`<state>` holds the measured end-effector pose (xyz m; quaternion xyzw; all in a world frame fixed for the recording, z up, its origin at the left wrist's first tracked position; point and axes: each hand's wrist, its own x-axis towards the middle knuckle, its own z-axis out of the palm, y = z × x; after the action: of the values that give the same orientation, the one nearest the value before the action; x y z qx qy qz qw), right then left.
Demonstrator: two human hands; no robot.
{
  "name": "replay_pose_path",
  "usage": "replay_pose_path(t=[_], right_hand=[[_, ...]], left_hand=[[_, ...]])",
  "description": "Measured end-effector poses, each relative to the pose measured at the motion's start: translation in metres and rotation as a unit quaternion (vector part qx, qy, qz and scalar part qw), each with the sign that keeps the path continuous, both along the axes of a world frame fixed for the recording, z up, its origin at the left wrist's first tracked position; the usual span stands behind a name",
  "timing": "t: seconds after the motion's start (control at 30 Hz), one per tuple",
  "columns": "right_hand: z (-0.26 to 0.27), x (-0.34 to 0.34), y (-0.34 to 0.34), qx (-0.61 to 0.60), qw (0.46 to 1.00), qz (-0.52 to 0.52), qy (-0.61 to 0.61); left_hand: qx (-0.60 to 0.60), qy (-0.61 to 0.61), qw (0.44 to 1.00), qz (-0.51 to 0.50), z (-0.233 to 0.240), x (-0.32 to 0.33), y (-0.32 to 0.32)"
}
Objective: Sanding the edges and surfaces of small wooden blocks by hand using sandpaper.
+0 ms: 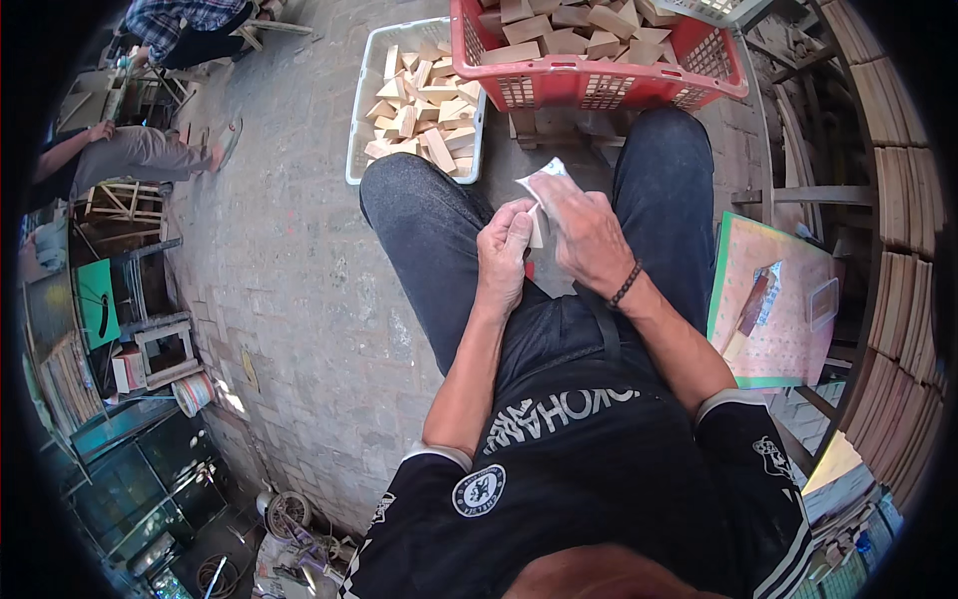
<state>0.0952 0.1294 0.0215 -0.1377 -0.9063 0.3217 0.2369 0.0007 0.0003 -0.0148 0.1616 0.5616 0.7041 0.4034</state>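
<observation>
My left hand (503,251) pinches a small pale wooden block (537,230) between thumb and fingers, above my lap. In my right hand (593,230) is a piece of white-backed sheet with blue print, probably sandpaper (552,168). The right fingers are blurred and lie close against the block's upper end, partly hiding it. Beyond my left knee, a white plastic crate (355,120) holds many pale wooden wedges (438,150). A red plastic crate (557,84) farther ahead is heaped with similar wooden blocks (569,41).
At my right lies a pink, green-edged board (786,352) bearing a brown wooden piece (752,303) on printed sheet and a clear plastic lid (824,305). Stacked wooden slats (902,299) line the right side. Two people (135,153) are at the upper left. A small bicycle (299,524) stands behind left.
</observation>
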Motion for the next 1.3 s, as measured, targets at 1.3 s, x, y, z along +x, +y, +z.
replay_pose_path(t=[1.3], right_hand=[[-0.010,-0.006,0.000,-0.093,0.992,0.058,-0.055]], left_hand=[[0.018,-0.262,0.965,0.010,0.014,-0.002,0.006]])
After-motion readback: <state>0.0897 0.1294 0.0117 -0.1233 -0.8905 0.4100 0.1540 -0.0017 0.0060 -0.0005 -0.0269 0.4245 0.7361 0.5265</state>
